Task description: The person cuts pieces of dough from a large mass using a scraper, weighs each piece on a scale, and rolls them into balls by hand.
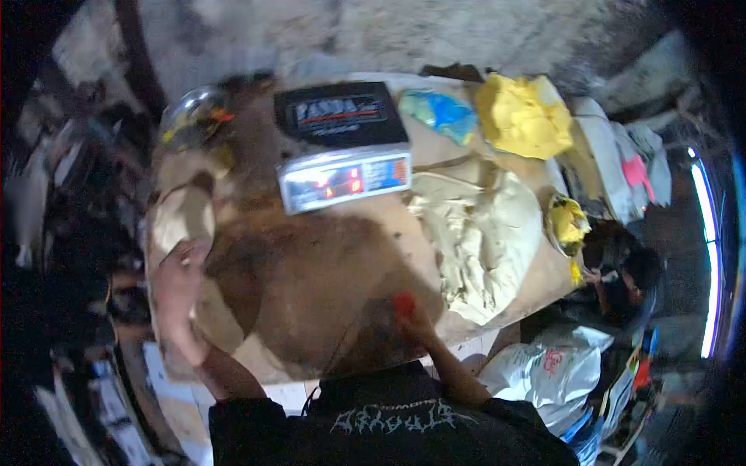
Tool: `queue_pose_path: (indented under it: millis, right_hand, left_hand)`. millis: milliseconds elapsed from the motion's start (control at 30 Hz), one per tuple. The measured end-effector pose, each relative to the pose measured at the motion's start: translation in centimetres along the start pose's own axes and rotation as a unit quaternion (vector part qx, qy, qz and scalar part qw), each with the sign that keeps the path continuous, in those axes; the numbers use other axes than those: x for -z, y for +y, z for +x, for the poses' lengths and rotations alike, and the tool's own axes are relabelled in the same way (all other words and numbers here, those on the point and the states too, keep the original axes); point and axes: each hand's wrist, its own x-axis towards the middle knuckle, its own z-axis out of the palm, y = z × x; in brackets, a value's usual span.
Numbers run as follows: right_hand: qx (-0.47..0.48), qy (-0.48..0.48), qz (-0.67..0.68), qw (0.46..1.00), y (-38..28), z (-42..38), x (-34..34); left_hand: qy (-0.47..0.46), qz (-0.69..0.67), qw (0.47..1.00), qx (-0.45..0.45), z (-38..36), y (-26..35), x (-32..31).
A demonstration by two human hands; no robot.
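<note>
My left hand (180, 286), smeared by motion, is over the table's left side. Its fingertips meet the lower edge of a pale, flat, dough-like piece (183, 220); I cannot tell whether they grip it. Another pale flat piece (218, 320) lies just below that hand, partly covered by it. My right hand (417, 325) is low over the front of the table, closed around a small red object (403, 304), mostly hidden and blurred. Beyond both hands stands a digital scale (346, 182) with lit red digits and a black lettered top.
On the brown tabletop (326, 287), a large pale crumpled mass (486, 237) lies at right. Behind it are a yellow lump (524, 116) and a blue-green bag (440, 114). A bowl with yellow stuff (569, 225) stands at the right edge, a metal bowl (198, 116) back left. Another person (633, 276) is at right.
</note>
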Motion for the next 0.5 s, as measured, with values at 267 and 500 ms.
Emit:
queue_pose_path:
  millis: [267, 500]
  right_hand:
    - [-0.037, 0.281, 0.51, 0.812, 9.4, -12.2, 9.5]
    - [0.046, 0.451, 0.439, 0.776, 4.4, -14.3, 23.7]
  left_hand:
    - [-0.35, -0.265, 0.831, -0.341, 6.0, 22.4, -33.5]
    - [-0.364, -0.018, 0.882, -0.299, 9.6, 30.8, -41.5]
